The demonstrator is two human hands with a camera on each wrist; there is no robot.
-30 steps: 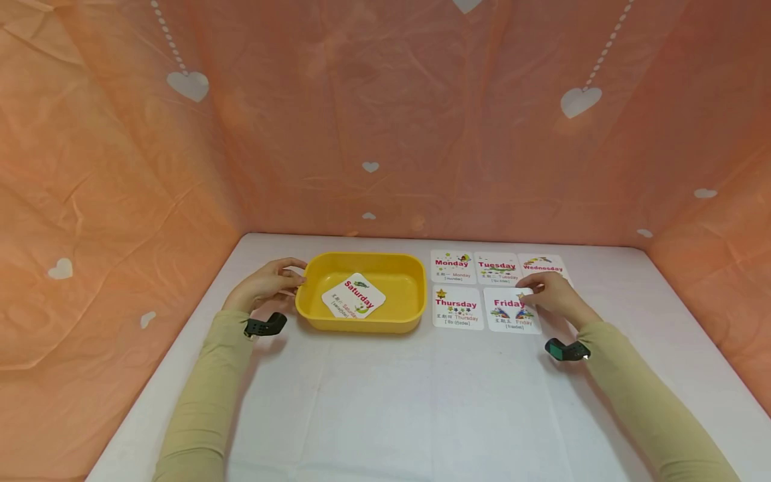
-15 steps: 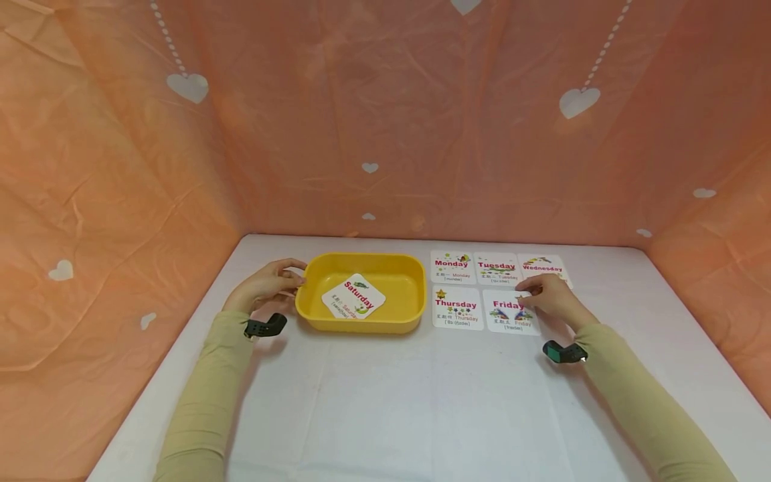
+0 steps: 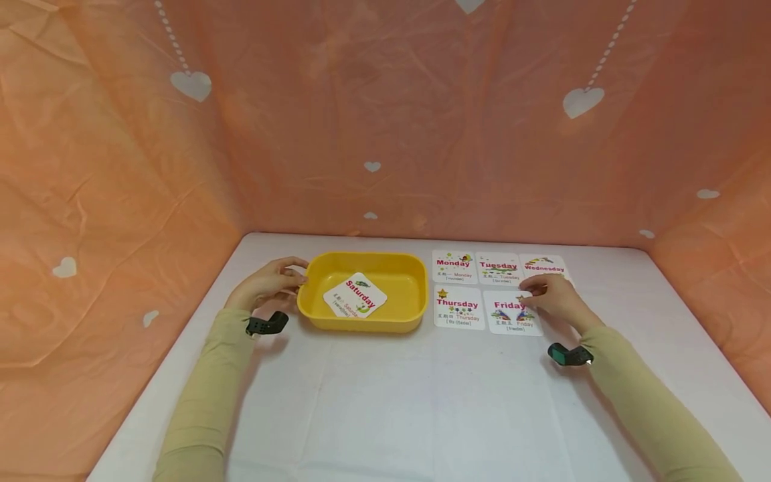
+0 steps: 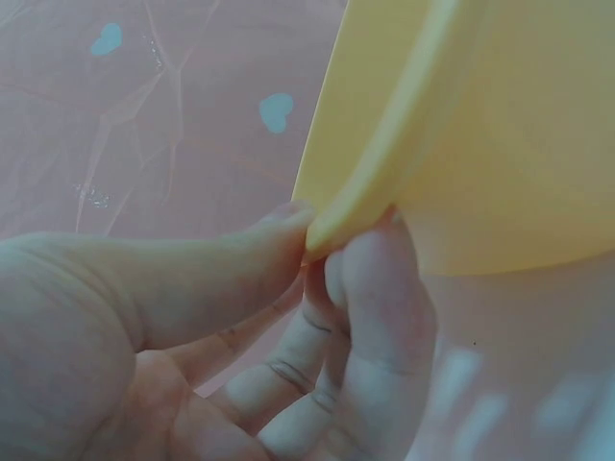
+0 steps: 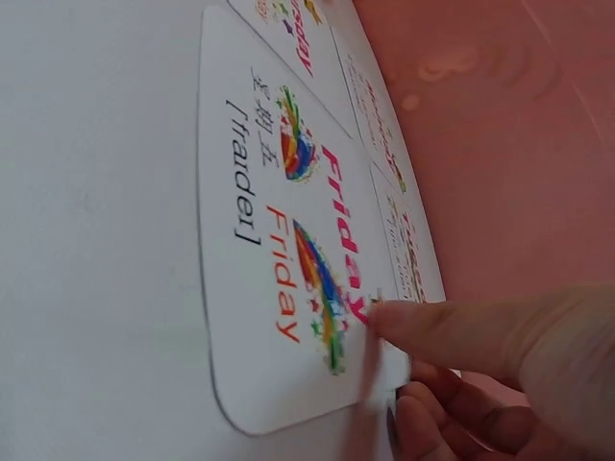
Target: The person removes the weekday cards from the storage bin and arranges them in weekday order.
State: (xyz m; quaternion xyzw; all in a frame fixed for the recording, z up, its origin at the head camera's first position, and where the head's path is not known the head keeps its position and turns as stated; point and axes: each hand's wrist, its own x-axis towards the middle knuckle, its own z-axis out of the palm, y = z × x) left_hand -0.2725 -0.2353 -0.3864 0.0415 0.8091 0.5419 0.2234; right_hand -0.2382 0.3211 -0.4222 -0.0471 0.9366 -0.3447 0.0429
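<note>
My left hand [image 3: 265,284] pinches the left rim of a yellow plastic tray [image 3: 361,325]; in the left wrist view the thumb lies on one side of the rim [image 4: 384,144] and the fingers on the other. Inside the tray lies a white Saturday card [image 3: 355,294], turned at an angle. My right hand [image 3: 555,298] pinches the upper right corner of the Friday card [image 3: 502,316]. The right wrist view has the thumb on the printed face of the card [image 5: 250,317], the fingers curled at its edge. This card lies beside the Thursday card [image 3: 459,316], below the Tuesday card [image 3: 496,273].
The Monday card [image 3: 453,274] and Wednesday card [image 3: 542,262] complete the back row; my right hand partly covers the Wednesday card. A white cloth [image 3: 385,402] covers the table. Orange sheeting with white hearts [image 3: 421,167] encloses the back and sides.
The Friday card has come slightly down and toward me with my right hand, its back edge now a little farther from the Tuesday card. My left hand stays on the tray rim.
</note>
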